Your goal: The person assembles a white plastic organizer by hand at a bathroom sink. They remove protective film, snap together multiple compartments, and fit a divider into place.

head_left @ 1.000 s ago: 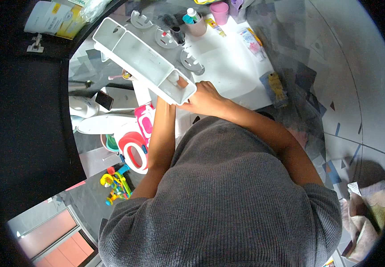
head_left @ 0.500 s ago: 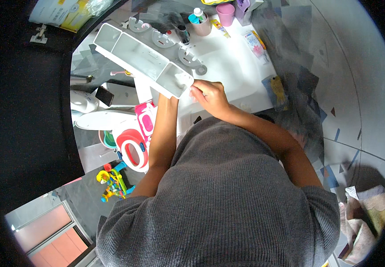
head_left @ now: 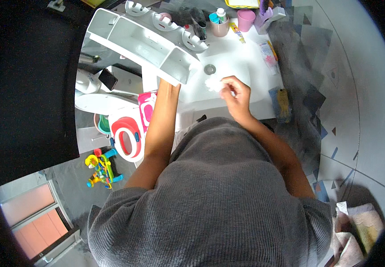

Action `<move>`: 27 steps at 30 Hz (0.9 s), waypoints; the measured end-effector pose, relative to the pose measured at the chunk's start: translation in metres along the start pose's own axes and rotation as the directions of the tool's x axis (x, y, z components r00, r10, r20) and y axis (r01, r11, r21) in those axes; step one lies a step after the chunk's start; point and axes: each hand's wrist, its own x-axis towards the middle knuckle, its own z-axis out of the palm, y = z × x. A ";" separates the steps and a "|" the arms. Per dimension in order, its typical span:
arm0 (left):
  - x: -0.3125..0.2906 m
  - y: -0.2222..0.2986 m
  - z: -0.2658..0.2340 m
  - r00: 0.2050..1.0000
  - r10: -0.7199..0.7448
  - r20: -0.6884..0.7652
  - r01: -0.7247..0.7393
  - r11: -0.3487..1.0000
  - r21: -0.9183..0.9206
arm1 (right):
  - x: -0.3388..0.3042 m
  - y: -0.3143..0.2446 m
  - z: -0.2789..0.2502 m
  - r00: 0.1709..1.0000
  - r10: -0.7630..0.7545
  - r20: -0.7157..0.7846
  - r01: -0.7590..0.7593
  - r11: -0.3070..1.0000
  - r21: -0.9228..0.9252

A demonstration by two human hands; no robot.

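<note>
One white, smooth sink (head_left: 250, 71) spreads across the upper middle of the frame. Slanting from the upper left toward its middle is one long white plastic organizer (head_left: 145, 44) with three open compartments and three notched white rings (head_left: 194, 42) along its upper side. Two bare forearms reach up: the left one (head_left: 159, 124) runs nearly straight to the organizer's lower right end, which hides the hand, so its grip cannot be told; the right one (head_left: 272, 147) slants up and leftward. One red-and-white oval child's toilet seat (head_left: 118, 138) lies left of centre. The right hand (head_left: 237, 95) is over the sink, knuckles upward, fingers curled inward. Two round cups, one beige (head_left: 220, 29) and one pink (head_left: 246, 21), stand at the upper edge. Smallest is one crumpled white wad (head_left: 213, 82), pinched at the right fingertips, its material unclear.
</note>
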 end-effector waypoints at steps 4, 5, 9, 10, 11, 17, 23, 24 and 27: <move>0.005 0.010 0.005 0.999 0.046 0.008 -0.046 0.999 -0.005 | 0.007 -0.008 -0.014 0.990 0.112 -0.081 -0.090 0.968 0.232; 0.005 0.011 0.005 0.999 0.052 0.010 -0.052 0.999 -0.010 | 0.010 -0.010 -0.016 0.985 0.144 -0.098 -0.122 0.972 0.202; 0.002 0.009 0.006 0.999 0.039 0.027 -0.039 0.999 -0.017 | 0.020 -0.015 -0.021 0.985 0.108 -0.137 -0.084 0.982 0.172; 0.001 0.009 0.006 0.999 0.030 0.033 -0.030 0.999 -0.018 | 0.023 -0.016 -0.023 0.985 0.100 -0.142 -0.079 0.986 0.148; -0.001 0.007 0.004 0.999 0.019 0.036 -0.019 1.000 -0.016 | 0.026 -0.017 -0.023 0.985 0.091 -0.147 -0.073 0.990 0.124; -0.015 -0.019 -0.020 0.995 -0.091 0.040 0.091 0.996 -0.006 | 0.037 -0.030 -0.016 0.985 0.070 -0.157 -0.045 0.986 0.160; -0.020 -0.040 -0.033 0.992 -0.118 0.033 0.118 0.993 -0.006 | 0.032 -0.045 -0.007 0.993 0.033 -0.110 -0.021 0.994 0.108; -0.021 -0.043 -0.034 0.992 -0.119 0.031 0.119 0.993 -0.007 | 0.031 -0.047 -0.006 0.994 0.015 -0.107 -0.005 0.996 0.088; -0.021 -0.047 -0.036 0.994 -0.101 0.027 0.102 0.995 -0.002 | 0.030 -0.052 -0.007 0.995 -0.080 -0.061 0.075 0.994 -0.079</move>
